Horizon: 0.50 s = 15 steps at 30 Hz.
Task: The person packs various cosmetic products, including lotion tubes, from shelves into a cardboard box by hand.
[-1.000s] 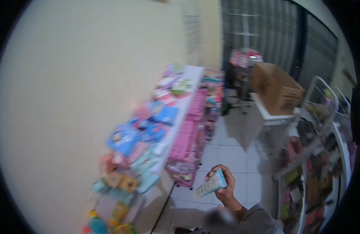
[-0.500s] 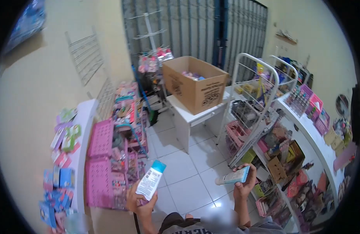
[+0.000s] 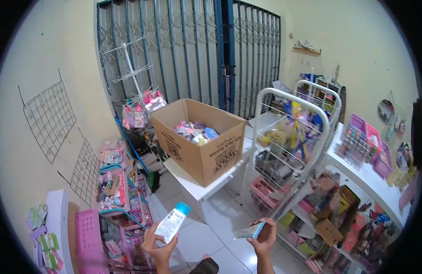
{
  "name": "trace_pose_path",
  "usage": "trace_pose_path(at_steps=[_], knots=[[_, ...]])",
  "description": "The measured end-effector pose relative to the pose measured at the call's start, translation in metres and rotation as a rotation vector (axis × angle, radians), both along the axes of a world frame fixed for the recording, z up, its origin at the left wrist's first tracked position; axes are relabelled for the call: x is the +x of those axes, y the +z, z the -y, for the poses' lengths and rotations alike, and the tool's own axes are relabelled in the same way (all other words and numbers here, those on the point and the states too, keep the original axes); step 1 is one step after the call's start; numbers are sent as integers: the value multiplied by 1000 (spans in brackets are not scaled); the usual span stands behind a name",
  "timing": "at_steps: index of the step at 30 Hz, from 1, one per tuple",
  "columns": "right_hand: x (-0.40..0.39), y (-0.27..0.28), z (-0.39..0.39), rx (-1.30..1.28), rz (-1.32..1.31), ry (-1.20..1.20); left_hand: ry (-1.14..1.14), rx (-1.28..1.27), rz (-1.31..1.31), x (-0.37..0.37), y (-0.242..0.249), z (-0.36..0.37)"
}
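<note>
A white squeeze tube (image 3: 171, 224) with a turquoise cap is gripped in my left hand (image 3: 157, 246), its printed side facing up and the cap pointing away from me. In my right hand (image 3: 266, 238) a second tube (image 3: 248, 231), pale with a light blue end, lies tilted to the left between thumb and fingers. The two hands are apart, low in the view above the tiled floor. Beyond them a cardboard box (image 3: 198, 155) stands on a white table (image 3: 192, 182), with small colourful packets (image 3: 196, 132) inside it.
Pink baskets (image 3: 90, 237) and shelves of small goods line the left. On the right are a white wire rack (image 3: 293, 137) and a curved white counter (image 3: 361, 171) with stocked shelves below. A folding metal gate (image 3: 183, 55) closes off the back.
The view has tilted up and shifted, and the box appears nearer, with its contents more visible. Both hands still hold their tubes; they appear closer together.
</note>
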State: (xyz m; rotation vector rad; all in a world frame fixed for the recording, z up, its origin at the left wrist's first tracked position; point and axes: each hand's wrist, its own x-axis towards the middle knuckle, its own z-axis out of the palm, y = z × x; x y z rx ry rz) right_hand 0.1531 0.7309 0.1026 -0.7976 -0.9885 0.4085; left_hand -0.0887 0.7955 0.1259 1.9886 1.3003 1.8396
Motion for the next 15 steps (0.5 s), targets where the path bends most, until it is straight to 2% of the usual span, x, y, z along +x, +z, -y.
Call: trace_pose_path(at_steps=[3, 5, 7, 10, 12, 15], knots=[[-1, -1, -68, 85, -69, -66, 3, 8, -58, 5, -1, -65], [5, 4, -110, 118, 13, -72, 7, -6, -107, 16, 11, -107], [8, 12, -154, 161, -13, -116, -114, 137, -211, 33, 24, -157], [19, 32, -217, 217, 21, -206, -155, 18, -197, 67, 37, -222], [27, 41, -260, 218, 77, -226, -212, 124, -226, 86, 34, -268], [36, 32, -314, 226, 131, -215, -186, 70, -222, 109, 29, -314]])
